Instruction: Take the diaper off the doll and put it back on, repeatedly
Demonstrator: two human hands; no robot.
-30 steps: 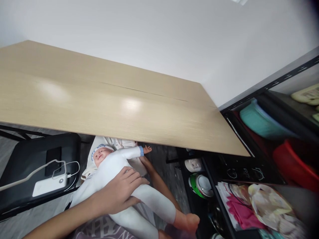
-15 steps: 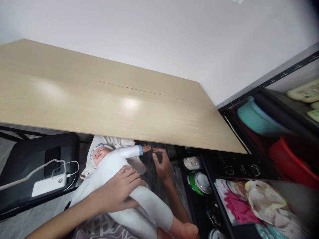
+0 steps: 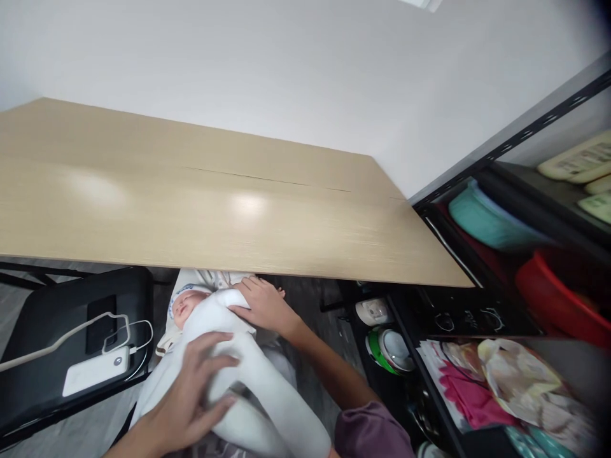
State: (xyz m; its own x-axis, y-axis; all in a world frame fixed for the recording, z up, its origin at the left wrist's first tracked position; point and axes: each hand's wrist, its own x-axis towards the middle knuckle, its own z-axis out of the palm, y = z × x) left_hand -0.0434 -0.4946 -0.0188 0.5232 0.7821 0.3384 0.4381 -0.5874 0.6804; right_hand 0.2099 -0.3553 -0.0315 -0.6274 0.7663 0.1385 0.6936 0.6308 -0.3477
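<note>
A baby doll [image 3: 214, 324] in a white outfit and a cap with blue lettering lies on its back across my lap. Its head is near the table edge and its legs point toward me. My right hand [image 3: 265, 304] is wrapped over the doll's outstretched arm, thumb on one side and fingers on the other. The doll's small hand shows just past it. Over the doll's hip, my left hand [image 3: 198, 381] has its fingers spread and curved, slightly blurred. Whether it touches the outfit I cannot tell. White cloth [image 3: 191, 277] lies under the doll's head.
A wooden table [image 3: 229, 235] spans the view ahead. At left, a black chair [image 3: 42, 318] bears a white power bank [image 3: 95, 372] with a cable. At right, a shelf holds cans [image 3: 394, 350], a pink cloth [image 3: 470, 394], a teal basin [image 3: 491, 216] and a red basin [image 3: 558, 292].
My right hand has moved from beside the doll's hand onto its arm. My left hand has lifted and spread its fingers, shifting toward me. The view has tilted slightly.
</note>
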